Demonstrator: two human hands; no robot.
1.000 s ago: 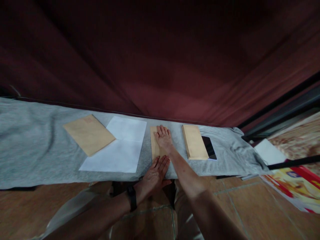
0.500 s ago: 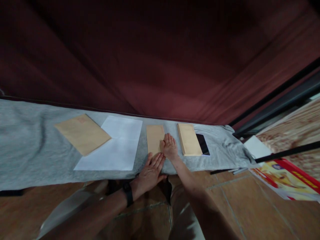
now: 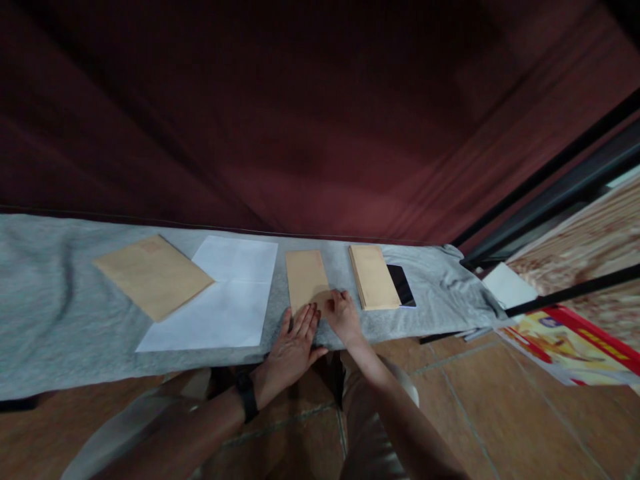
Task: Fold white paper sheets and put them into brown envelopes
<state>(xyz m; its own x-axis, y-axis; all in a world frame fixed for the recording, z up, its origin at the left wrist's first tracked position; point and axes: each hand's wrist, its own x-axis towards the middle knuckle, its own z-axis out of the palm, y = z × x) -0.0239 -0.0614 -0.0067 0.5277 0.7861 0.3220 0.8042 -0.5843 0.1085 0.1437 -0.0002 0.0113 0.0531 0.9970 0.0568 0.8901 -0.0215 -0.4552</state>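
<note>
A narrow tan envelope (image 3: pixel 306 279) lies on the grey cloth (image 3: pixel 50 293) in front of me. My left hand (image 3: pixel 291 345), with a black band on the wrist, lies flat and open with its fingertips on the envelope's near edge. My right hand (image 3: pixel 343 317) rests palm down at the envelope's near right corner, fingers slightly curled and holding nothing. A stack of similar tan envelopes (image 3: pixel 372 285) sits just to the right. To the left are a white sheet of paper (image 3: pixel 220 307) and a larger tan envelope (image 3: pixel 153 275) overlapping it.
A dark phone (image 3: pixel 401 285) lies beside the envelope stack. A dark red curtain (image 3: pixel 310 127) hangs behind the cloth. At the right are a white paper (image 3: pixel 509 287), a black bar (image 3: pixel 570 293) and a colourful printed sheet (image 3: pixel 575 343) on the tiled floor.
My right hand slid back along the narrow envelope from its far end to its near right corner. My left hand stayed at the near edge. The view shifted slightly right.
</note>
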